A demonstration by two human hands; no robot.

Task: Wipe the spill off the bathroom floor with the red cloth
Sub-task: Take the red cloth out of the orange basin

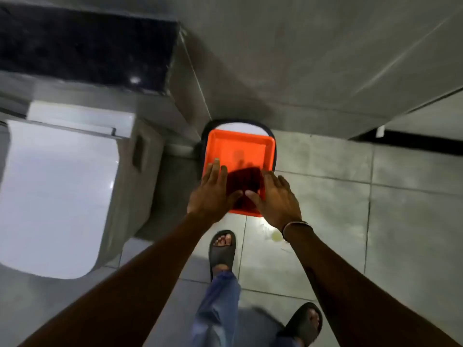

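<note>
A dark red cloth [244, 182] lies in an orange square tray [239, 149] that rests on a round dark-rimmed bucket [271, 131] by the wall. My left hand [213, 194] and my right hand [274, 200] both reach over the tray's near side, fingers spread on either edge of the cloth, thumbs touching it. Whether either hand grips the cloth is unclear. A small yellowish spill [275, 236] sits on the grey floor tile just below my right wrist.
A white toilet [57, 196] with its lid down fills the left side. A dark counter [82, 46] stands behind it. Grey tiled wall [313, 58] rises ahead. My feet in black slippers [223, 249] stand on the tiles near the spill.
</note>
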